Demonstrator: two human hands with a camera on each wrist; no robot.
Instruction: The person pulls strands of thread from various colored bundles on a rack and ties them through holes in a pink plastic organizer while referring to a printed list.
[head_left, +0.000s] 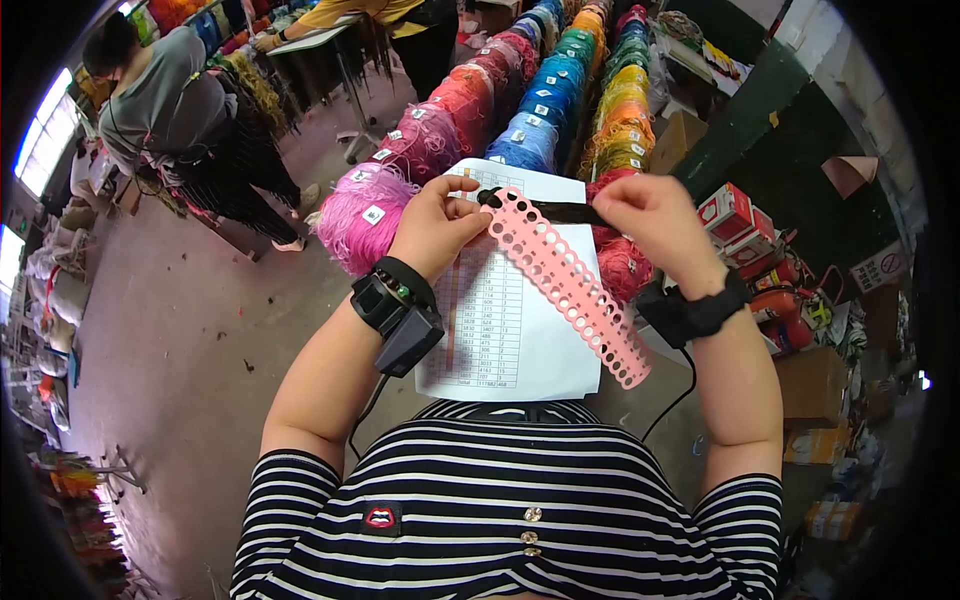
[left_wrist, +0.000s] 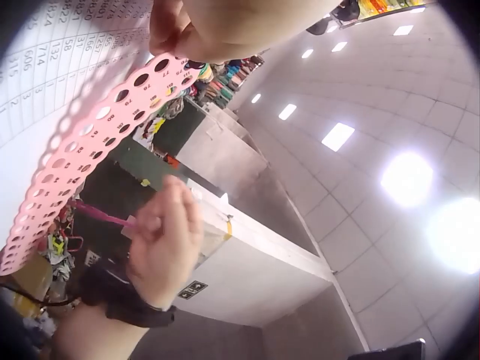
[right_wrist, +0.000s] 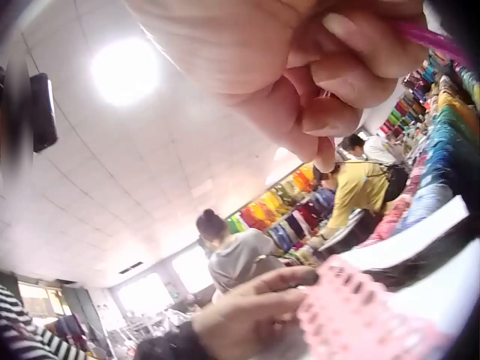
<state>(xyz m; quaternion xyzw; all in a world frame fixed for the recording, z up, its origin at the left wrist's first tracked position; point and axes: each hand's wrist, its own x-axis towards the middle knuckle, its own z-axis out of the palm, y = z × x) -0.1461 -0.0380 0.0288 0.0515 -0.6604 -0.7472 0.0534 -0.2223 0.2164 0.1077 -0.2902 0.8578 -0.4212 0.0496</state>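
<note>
My left hand (head_left: 440, 225) pinches the top end of a long pink thread card (head_left: 565, 285), punched with round holes and printed with small numbers. The card slants down to the right over printed paper sheets (head_left: 480, 350). A dark strip (head_left: 570, 212) runs behind the card's top end toward my right hand (head_left: 655, 225). That hand, raised to the right of the card, has its fingers curled together. In the left wrist view, a magenta strand (left_wrist: 101, 215) runs into its grip; the right wrist view shows the strand (right_wrist: 435, 39) beside the fingers.
Beyond the sheets, tagged yarn skeins stand in long rows, pink (head_left: 365, 215), blue (head_left: 530, 135) and yellow (head_left: 625, 100). A person in grey (head_left: 165, 100) stands at left, another in yellow (head_left: 345, 12) by a table (head_left: 315, 38). Boxes (head_left: 725, 215) and fire extinguishers (head_left: 785, 310) are at right.
</note>
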